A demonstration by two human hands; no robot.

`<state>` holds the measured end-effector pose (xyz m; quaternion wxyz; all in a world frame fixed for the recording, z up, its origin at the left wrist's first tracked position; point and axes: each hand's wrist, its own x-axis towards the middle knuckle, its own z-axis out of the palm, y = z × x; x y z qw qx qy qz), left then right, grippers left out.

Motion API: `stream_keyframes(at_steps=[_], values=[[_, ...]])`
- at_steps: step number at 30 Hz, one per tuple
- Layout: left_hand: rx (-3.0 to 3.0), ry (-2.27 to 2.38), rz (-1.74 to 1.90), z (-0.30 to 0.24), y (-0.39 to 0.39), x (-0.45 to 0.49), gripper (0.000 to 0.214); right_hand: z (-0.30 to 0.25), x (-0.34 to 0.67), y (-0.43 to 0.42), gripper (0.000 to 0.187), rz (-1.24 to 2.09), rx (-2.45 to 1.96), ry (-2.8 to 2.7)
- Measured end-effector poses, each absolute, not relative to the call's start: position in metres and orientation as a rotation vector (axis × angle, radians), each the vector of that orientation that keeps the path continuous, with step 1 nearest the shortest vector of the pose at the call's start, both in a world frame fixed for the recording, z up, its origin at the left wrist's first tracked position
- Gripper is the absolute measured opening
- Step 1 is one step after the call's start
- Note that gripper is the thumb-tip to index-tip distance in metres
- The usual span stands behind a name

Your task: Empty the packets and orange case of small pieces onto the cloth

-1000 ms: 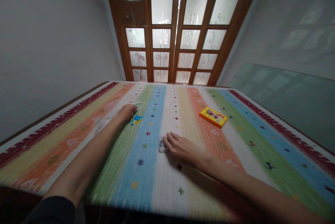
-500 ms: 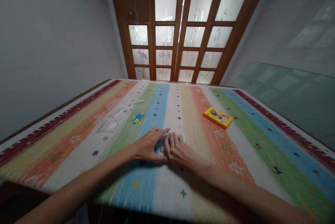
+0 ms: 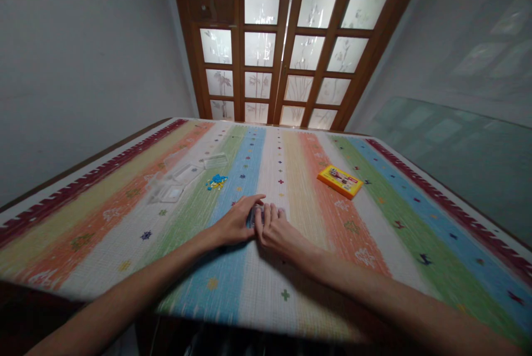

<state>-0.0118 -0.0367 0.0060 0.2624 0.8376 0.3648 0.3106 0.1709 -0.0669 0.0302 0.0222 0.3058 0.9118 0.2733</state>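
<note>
My left hand [image 3: 236, 222] and my right hand [image 3: 277, 232] meet in the middle of the striped tablecloth [image 3: 374, 223]. Both hold a small clear plastic box [image 3: 254, 215] that rests on the cloth; my fingers cover most of it. A little heap of blue and yellow pieces [image 3: 216, 181] lies to the far left of my hands. Beside that heap stand several clear plastic trays [image 3: 179, 179].
A yellow-orange flat box [image 3: 339, 181] lies on the cloth to the far right. Brown doors with frosted glass panes [image 3: 286, 45] stand behind the table. A glass sheet [image 3: 453, 151] leans along the right wall. The table's near edge runs just below my forearms.
My left hand left the blue and yellow pieces and came to the centre, joining my right hand on the small clear box. The view shifted slightly.
</note>
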Motion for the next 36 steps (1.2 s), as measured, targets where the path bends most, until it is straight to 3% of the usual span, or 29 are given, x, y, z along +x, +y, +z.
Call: stream_keyframes(at_steps=[8,18,21,25,28,32,36], values=[[2.132,1.049,0.915,0.001,-0.038,-0.009,0.078,0.029,0.173,-0.065,0.045,0.873,0.952,2.815],[2.021,1.063,0.907,0.001,-0.041,-0.011,0.091,0.046,0.183,-0.057,0.041,0.579,0.95,2.906],[1.936,1.016,0.906,0.001,-0.04,-0.012,0.099,0.062,0.194,-0.042,0.044,0.283,1.063,2.943],[1.873,0.977,0.998,0.005,-0.039,-0.016,0.086,0.074,0.209,-0.017,0.039,-0.101,1.28,3.07],[1.837,0.982,1.022,0.011,-0.038,-0.022,0.075,0.073,0.215,0.0,0.034,-0.8,1.448,3.203],[1.797,0.964,1.023,0.019,-0.033,-0.034,0.061,0.067,0.211,0.017,0.032,-1.822,1.566,2.928],[1.821,0.94,1.094,0.027,-0.028,-0.048,0.05,0.067,0.209,0.032,0.03,-2.295,1.513,2.613]])
